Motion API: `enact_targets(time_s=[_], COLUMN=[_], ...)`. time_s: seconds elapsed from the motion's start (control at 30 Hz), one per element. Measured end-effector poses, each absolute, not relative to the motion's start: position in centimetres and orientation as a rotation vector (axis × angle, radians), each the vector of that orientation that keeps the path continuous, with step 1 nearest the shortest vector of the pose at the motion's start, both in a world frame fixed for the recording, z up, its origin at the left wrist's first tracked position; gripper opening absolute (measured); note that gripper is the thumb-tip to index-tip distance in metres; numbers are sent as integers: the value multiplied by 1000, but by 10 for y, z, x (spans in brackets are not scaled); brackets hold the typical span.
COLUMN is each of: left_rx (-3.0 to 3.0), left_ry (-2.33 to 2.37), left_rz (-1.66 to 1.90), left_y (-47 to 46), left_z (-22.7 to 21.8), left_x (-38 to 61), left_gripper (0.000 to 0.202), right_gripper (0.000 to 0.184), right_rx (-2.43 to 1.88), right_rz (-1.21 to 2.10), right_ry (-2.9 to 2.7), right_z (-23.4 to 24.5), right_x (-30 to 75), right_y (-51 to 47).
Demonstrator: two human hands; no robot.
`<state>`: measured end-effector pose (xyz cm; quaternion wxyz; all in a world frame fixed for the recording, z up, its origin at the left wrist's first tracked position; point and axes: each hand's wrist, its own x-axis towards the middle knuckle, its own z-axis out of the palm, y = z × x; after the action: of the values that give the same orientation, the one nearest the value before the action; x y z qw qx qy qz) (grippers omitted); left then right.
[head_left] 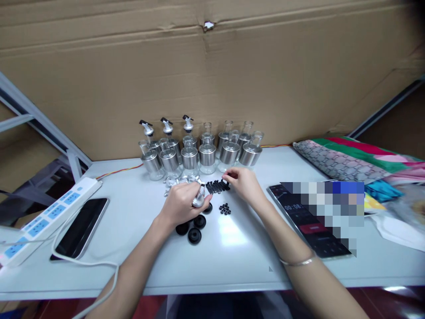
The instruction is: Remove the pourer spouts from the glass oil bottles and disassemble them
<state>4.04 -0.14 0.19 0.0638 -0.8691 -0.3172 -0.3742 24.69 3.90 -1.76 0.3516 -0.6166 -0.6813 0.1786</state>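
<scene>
My left hand [181,201] is closed around a silver pourer spout [198,199] above the table. To its right, my right hand [244,182] pinches at the right end of a row of small black levers [215,186]; one seems to be between thumb and forefinger. More silver spouts [171,182] lie behind my left hand, partly hidden by it. Black round stoppers [195,235] sit below that hand, some overlapped by it. Between my forearms is a cluster of tiny black rings [225,209].
Glass bottles with steel sleeves [207,155] stand in two rows at the back; three rear ones carry pourers [188,124]. A power strip [49,219] and phone [81,228] lie left, with a white cable [114,266] crossing my left forearm. A phone with a timer [299,217] lies right.
</scene>
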Motion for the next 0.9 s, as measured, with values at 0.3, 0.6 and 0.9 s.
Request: enact_targets(time_s=[0.3, 0.6, 0.9], left_rx=[-2613, -2634, -2749], left_ry=[-935, -980, -1066], left_rz=[-1127, -1049, -975], left_y=[-2, -2, 1], left_z=[3, 1, -1], left_x=[41, 40, 38], left_gripper=[28, 28, 32], right_gripper=[16, 15, 24], right_rx=[-1622, -1649, -1656], right_rz=[464, 422, 398], right_ry=[-1833, -1894, -1822], right_z=[-18, -21, -13], right_x=[240, 236, 239], right_y=[37, 33, 32])
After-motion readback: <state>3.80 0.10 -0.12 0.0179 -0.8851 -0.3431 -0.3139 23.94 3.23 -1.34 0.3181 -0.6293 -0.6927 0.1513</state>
